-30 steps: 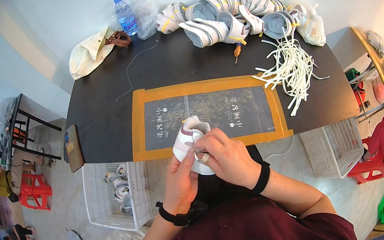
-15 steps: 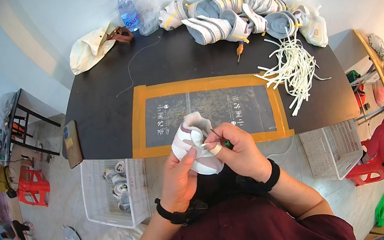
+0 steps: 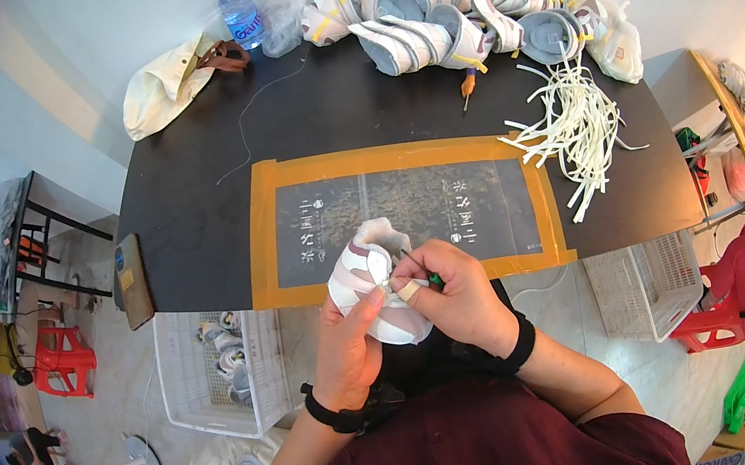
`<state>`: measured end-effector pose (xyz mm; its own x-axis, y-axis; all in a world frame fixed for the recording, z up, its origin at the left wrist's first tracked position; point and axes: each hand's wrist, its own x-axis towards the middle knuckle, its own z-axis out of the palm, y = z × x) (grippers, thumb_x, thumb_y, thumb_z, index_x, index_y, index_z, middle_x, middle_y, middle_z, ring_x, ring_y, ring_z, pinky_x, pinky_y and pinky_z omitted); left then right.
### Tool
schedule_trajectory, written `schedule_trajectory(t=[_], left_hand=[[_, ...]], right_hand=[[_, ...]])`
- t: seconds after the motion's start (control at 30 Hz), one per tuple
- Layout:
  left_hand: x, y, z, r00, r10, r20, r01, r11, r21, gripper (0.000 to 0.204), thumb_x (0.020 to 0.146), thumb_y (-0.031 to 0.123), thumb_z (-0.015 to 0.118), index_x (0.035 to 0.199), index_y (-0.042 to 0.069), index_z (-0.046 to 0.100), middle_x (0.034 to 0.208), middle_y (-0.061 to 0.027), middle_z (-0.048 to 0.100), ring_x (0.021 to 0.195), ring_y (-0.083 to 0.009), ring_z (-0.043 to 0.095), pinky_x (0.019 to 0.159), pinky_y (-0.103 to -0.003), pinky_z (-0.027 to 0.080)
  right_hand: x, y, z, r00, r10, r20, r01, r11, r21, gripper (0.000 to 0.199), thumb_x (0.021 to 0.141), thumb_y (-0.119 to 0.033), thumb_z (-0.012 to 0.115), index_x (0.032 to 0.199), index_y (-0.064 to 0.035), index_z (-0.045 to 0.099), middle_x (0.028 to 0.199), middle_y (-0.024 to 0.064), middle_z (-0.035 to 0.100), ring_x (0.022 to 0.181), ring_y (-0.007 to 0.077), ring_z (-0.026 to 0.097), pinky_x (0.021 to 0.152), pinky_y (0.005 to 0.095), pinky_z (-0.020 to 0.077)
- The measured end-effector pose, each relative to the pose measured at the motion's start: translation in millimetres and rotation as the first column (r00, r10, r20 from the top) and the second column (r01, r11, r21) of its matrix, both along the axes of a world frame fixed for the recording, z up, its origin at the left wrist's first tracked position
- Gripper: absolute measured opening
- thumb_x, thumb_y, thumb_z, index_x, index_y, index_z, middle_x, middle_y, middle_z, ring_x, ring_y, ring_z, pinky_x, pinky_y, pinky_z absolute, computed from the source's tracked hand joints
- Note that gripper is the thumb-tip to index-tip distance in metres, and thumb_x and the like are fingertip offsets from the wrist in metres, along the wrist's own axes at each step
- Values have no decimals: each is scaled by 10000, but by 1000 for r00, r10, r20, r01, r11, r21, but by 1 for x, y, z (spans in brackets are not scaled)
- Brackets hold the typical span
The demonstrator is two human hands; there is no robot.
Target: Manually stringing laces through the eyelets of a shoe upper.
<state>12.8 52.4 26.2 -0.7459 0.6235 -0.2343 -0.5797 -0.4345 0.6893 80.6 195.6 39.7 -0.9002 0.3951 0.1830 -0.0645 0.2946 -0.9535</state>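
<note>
Just above the table's near edge, I hold a white and pale-pink shoe upper [image 3: 357,269] with its collar pointing away from me. My left hand [image 3: 350,359] grips its left side, with the thumb pressed on the front. My right hand [image 3: 457,289] is closed around a thin tool with a green handle [image 3: 437,281], its dark shaft sticking out above the fingers. Tape wraps the right thumb [image 3: 413,289]. The right fingertips pinch at the upper's middle, where any lace end is too small to make out.
On the dark table [image 3: 181,205] are a taped mat [image 3: 371,223], white laces [image 3: 577,129], an awl [image 3: 468,88], rows of stacked shoe uppers [image 3: 419,37], a water bottle [image 3: 239,13] and a cloth bag [image 3: 166,90]. White crates [image 3: 262,369] stand below; people sit at both sides.
The view has shifted slightly. Both hands stay on the shoe upper, and the right fingers have moved a little at its middle.
</note>
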Motion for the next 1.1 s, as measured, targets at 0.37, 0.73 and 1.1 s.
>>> schedule_trajectory(t=[0.37, 0.73, 1.1], left_hand=[[6, 4, 1, 995, 68, -75, -73, 995, -61, 438, 861, 59, 682, 1275, 62, 540, 1174, -29, 615, 1078, -150, 592, 951, -324, 465], [9, 9, 0, 969, 133, -208, -147, 988, -53, 401, 890, 29, 641, 1275, 43, 531, 1182, -48, 614, 1062, -149, 603, 929, -310, 479], [-12, 26, -16, 813, 202, -547, -324, 936, -137, 305, 918, 61, 632, 1212, -2, 581, 1120, -26, 633, 998, -84, 574, 862, -248, 458]], right_hand=[[-2, -4, -6, 999, -46, -26, 45, 999, -15, 116, 835, -81, 713, 900, -21, 638, 838, 85, 601, 748, 193, 598, 655, 294, 483], [0, -6, -8, 992, -68, -110, 63, 997, -46, 147, 884, -91, 651, 976, -31, 554, 890, 107, 568, 762, 249, 573, 696, 332, 483], [6, 2, 7, 998, -4, -68, 17, 983, 185, 156, 907, -59, 581, 1061, -39, 594, 928, 155, 597, 864, 353, 614, 741, 382, 504]])
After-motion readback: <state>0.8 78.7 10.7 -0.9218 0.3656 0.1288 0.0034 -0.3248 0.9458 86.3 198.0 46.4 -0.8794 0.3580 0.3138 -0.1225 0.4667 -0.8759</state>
